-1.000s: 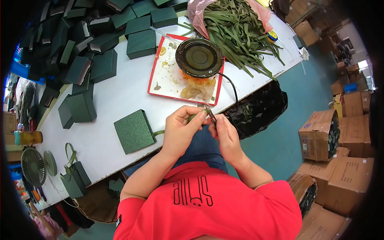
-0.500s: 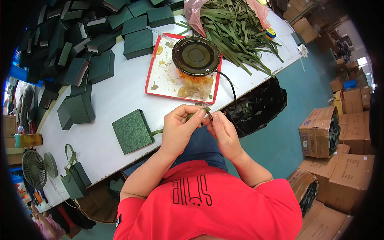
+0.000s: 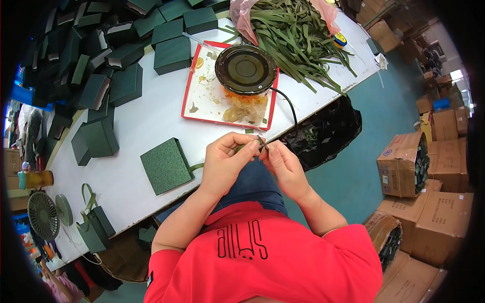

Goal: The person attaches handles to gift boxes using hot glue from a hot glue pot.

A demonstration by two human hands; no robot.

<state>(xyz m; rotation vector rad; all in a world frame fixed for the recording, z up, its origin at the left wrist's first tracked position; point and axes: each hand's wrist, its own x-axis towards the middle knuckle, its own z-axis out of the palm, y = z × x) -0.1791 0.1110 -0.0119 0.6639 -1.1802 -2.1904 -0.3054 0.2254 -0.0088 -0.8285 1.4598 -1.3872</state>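
My left hand (image 3: 225,164) pinches a green ribbon (image 3: 197,166) that runs out from the side of a flat green box (image 3: 167,166) on the table. Part of this ribbon is hidden behind the hand. Close against those fingertips, my right hand (image 3: 285,166) is closed on small scissors (image 3: 263,144); thin dark crossed blades show at the ribbon's end, and the handles are covered by my fingers. Just beyond my hands, a small green scrap (image 3: 249,131) lies at the table edge.
A round dark hot pot (image 3: 246,69) with a cable stands on a red-rimmed tray (image 3: 188,96). Loose green ribbons (image 3: 303,43) spill from a pink bag. Green boxes (image 3: 126,85) pile up at left. A black bag (image 3: 333,131) hangs below the edge; cartons (image 3: 401,164) stand right.
The dark blades have shifted slightly and now cross at the ribbon's end between my fingertips. Both hands stay in nearly the same place; the view has moved a little.
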